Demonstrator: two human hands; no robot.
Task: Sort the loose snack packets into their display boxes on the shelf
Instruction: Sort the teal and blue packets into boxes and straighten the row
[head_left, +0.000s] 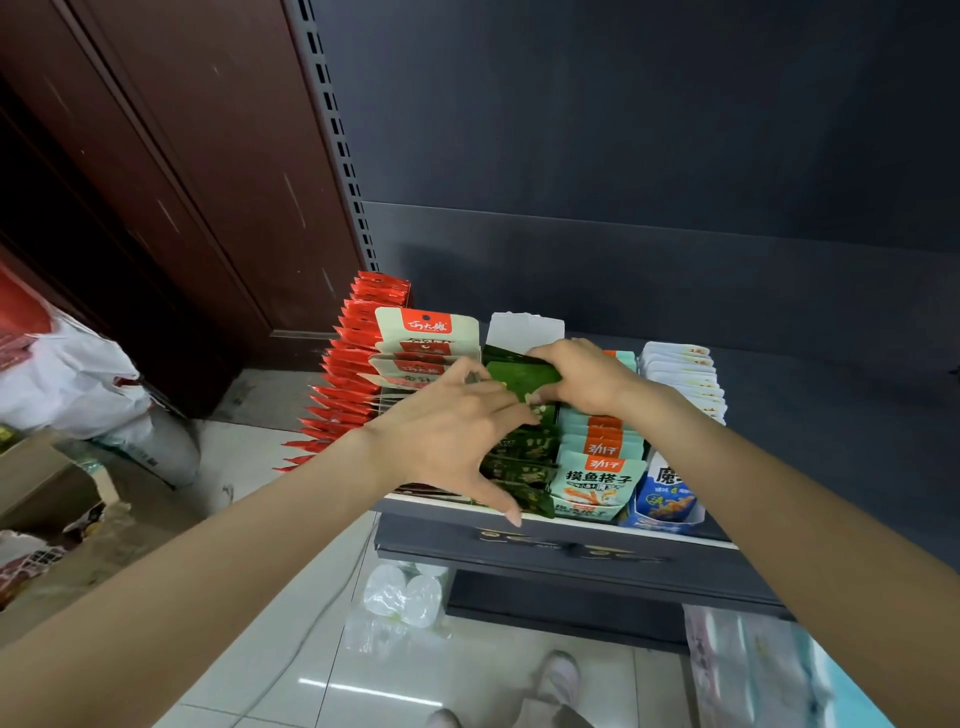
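Both hands work over the row of green packets (524, 462) at the centre of the frame, on the dark shelf (571, 551). The right hand (582, 376) has its grip curled around one bright green packet (522, 375), which lies tilted directly under its fingers at the rear of the row, in front of a white box flap (525, 328). The left hand (452, 431) has its grip spread, fingers resting on the green packets and thumb reaching the shelf's front edge. Left of the row stand cream packets (426, 343) and red packets (348, 384); right of it stand pale teal packets (597, 478), a blue box (667, 499) and white packets (680, 374).
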